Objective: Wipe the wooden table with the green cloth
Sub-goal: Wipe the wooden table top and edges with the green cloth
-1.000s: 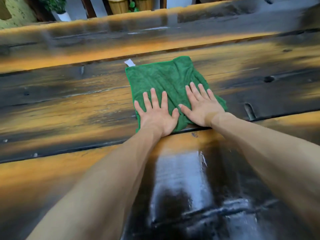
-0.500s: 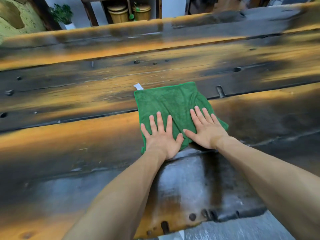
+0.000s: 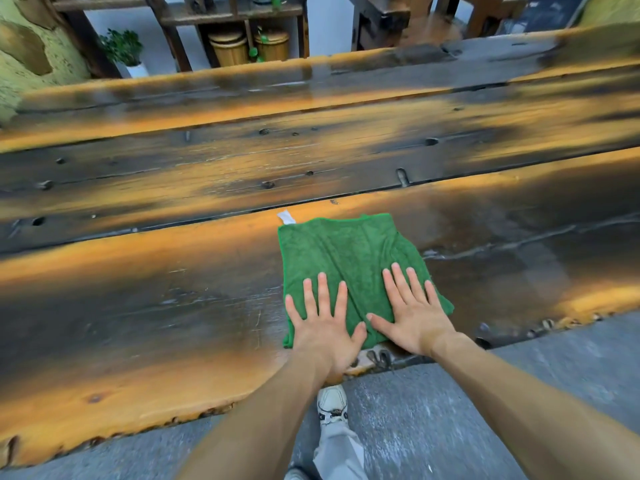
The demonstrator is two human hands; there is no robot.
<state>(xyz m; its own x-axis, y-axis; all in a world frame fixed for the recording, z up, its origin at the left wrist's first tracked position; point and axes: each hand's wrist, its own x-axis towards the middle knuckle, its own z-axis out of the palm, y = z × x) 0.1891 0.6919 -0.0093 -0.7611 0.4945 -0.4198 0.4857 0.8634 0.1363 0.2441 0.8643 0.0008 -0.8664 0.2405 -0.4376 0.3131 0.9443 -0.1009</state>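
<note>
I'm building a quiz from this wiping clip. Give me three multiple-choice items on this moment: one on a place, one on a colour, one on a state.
1. Where does the green cloth lie on the wooden table?
A. far edge
B. near edge
C. hanging off the left end

2. What colour is the cloth's tag?
A. white
B. red
C. black

3. How are the hands on the cloth?
A. fists
B. pinching a corner
C. flat, fingers spread

Key: B, the cloth sits by the plank edge nearest the person; A, the tag at its far left corner is white; C, left hand and right hand press palms down.
</note>
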